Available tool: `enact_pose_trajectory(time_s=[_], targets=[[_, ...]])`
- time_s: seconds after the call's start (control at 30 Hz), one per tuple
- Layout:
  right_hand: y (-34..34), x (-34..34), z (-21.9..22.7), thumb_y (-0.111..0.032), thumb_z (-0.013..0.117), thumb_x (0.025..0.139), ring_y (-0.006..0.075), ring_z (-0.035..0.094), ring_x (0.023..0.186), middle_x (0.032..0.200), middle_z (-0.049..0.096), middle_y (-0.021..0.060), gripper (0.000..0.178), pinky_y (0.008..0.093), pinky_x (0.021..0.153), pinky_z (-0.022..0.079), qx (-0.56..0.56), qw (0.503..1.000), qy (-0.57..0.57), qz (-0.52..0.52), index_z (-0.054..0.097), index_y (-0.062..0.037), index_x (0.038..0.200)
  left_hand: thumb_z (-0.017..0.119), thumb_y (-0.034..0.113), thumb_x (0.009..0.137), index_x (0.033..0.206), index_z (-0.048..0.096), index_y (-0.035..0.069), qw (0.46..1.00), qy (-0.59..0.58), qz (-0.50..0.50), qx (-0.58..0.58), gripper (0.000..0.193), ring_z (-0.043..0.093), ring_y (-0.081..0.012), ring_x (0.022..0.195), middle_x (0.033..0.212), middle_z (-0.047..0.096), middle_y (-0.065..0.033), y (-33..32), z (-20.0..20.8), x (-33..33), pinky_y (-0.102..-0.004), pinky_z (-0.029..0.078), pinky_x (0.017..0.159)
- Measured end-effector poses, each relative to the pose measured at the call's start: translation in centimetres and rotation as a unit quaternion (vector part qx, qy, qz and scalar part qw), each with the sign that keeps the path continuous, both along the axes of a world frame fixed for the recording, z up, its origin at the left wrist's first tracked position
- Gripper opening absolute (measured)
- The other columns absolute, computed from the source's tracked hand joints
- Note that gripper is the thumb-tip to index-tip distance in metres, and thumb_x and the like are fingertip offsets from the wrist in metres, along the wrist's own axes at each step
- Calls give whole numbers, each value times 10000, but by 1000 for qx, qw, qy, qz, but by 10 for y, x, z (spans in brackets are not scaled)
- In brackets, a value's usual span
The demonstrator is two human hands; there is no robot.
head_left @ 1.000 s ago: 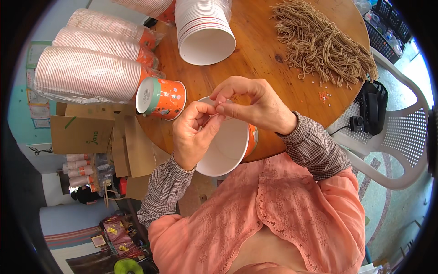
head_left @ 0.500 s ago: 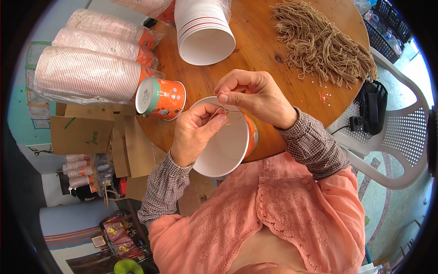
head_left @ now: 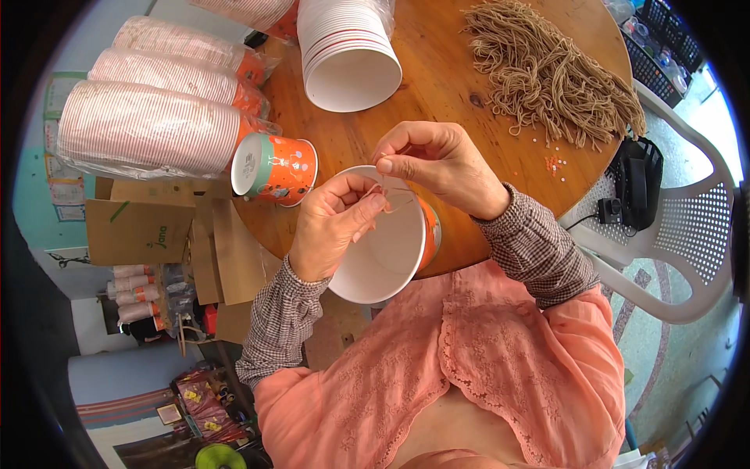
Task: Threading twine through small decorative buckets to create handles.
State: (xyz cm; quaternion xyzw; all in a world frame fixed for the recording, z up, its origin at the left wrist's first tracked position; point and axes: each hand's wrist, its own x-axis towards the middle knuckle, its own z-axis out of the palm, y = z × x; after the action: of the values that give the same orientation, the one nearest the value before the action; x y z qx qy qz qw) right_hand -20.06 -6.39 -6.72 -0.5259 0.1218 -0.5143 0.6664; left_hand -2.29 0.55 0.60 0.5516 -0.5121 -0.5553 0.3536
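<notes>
Round wooden table (head_left: 453, 94), seen from above. Thin string (head_left: 388, 190) pinched between left hand (head_left: 332, 227) and right hand (head_left: 437, 164) over open paper cup (head_left: 383, 250) at table edge. Risk judged: string slipped from pinch; unsupported cup tipped off edge. Twine pile (head_left: 547, 70) well apart.
</notes>
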Motion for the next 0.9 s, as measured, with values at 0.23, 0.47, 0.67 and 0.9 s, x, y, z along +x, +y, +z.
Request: enact_pose_trajectory(time_s=[0.23,0.47,0.67,0.9], targets=[[3,-13,-2,-152,704,883,112,599,959,989,649,34,243,279,879,500,-36,994,100,32,643,2,1061,628,71,924,1029,595,3,997,45,29,-64,129,480,-23,603,816,617,-7,0,-4,1,-158,372,523],[5,-10,0,-140,698,885,108,603,940,984,654,34,196,273,860,503,-44,997,67,19,652,4,1010,628,72,926,1026,572,15,996,31,28,-80,128,490,-24,619,857,625,-16,2,-6,-3,-155,375,525],[6,-7,11,-156,693,882,86,614,731,796,667,24,149,242,656,509,-60,994,85,-46,680,-12,918,627,78,925,1056,597,13,997,-19,39,-57,150,567,-35,736,902,652,-21,2,-1,-10,-175,441,623],[8,1,4,-148,708,853,143,604,723,784,628,60,124,293,654,496,-87,975,125,-162,670,-32,878,638,80,918,951,628,6,997,-53,-27,-47,82,563,-24,739,837,630,10,0,-4,-4,-172,436,631]])
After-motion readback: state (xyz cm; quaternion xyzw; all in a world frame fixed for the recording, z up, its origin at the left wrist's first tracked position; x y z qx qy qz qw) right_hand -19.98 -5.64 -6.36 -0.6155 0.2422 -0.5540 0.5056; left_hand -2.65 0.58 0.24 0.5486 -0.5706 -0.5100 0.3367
